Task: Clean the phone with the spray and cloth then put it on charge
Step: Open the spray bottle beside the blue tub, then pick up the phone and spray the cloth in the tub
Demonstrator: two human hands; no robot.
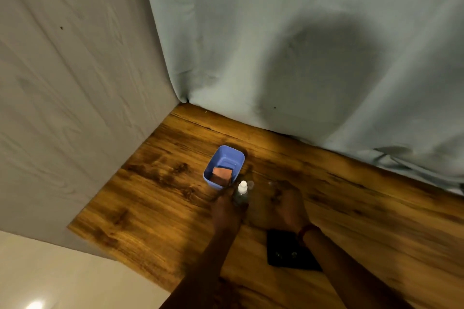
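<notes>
Head view, only one. Landmark: the small blue rectangular plastic tub [224, 166] on the brown wood-grain table [150, 203].

Step in hand, as I read it: getting the spray ready, cleaning not started. Small clear spray bottle with a white nozzle [242, 192] stands upright just nearer the camera than the tub, near its front corner. Left hand [226, 211] is wrapped round the bottle's lower body, fingers closed on it. Right hand [285, 204] sits to the right of the bottle, fingers curled; something small and clear seems to be at its fingertips, maybe the bottle's cap, too blurred to say. Whether that hand is gripping anything I cannot tell.

Flat black rectangular phone [288, 251] lies on the table, well nearer the camera than the tub and to its right, partly under the right wrist, which wears a red thread band [307, 231].

Folded orange-red cloth [222, 175] lies inside the tub, at its near end.

Next move likely: aim the nozzle at the phone or cloth, spray, and take the cloth out of the tub; that needs one hand free.

In the way: right forearm covers part of the phone. No charger or cable visible. Grey-blue fabric backdrop [301, 45] hangs behind the tub, a head shadow on it.
</notes>
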